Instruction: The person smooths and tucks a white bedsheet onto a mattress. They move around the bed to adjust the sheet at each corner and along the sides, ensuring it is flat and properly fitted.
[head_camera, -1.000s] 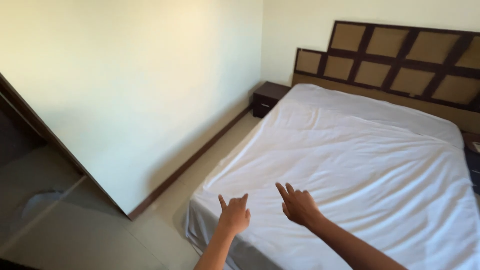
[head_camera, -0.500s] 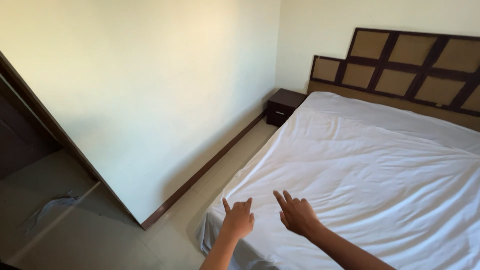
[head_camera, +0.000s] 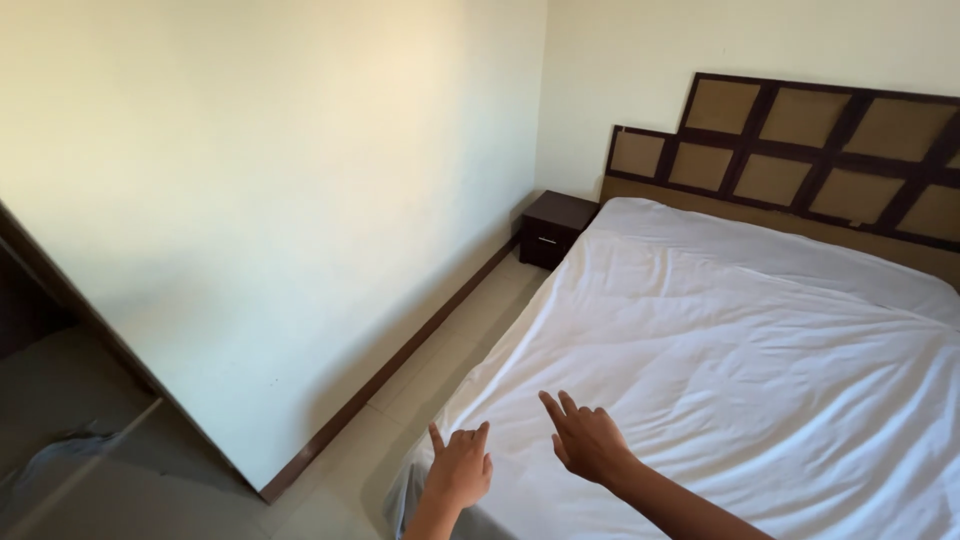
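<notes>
A wide bed covered by a white sheet (head_camera: 740, 340) fills the right side of the head view. My left hand (head_camera: 461, 467) hovers over the sheet's near left corner, fingers loosely curled, thumb and forefinger raised, holding nothing. My right hand (head_camera: 586, 440) is just to its right above the sheet, palm down, fingers spread and empty. Whether either hand touches the sheet I cannot tell.
A dark headboard with tan square panels (head_camera: 800, 150) stands against the far wall. A small dark nightstand (head_camera: 558, 228) sits in the corner left of the bed. A narrow strip of tiled floor (head_camera: 440, 370) runs between bed and cream wall (head_camera: 280, 200). A dark doorway (head_camera: 40, 400) lies at left.
The view has swung left, so the bed and headboard sit further right in the picture. Both hands stay over the sheet's near corner, fingers still apart.
</notes>
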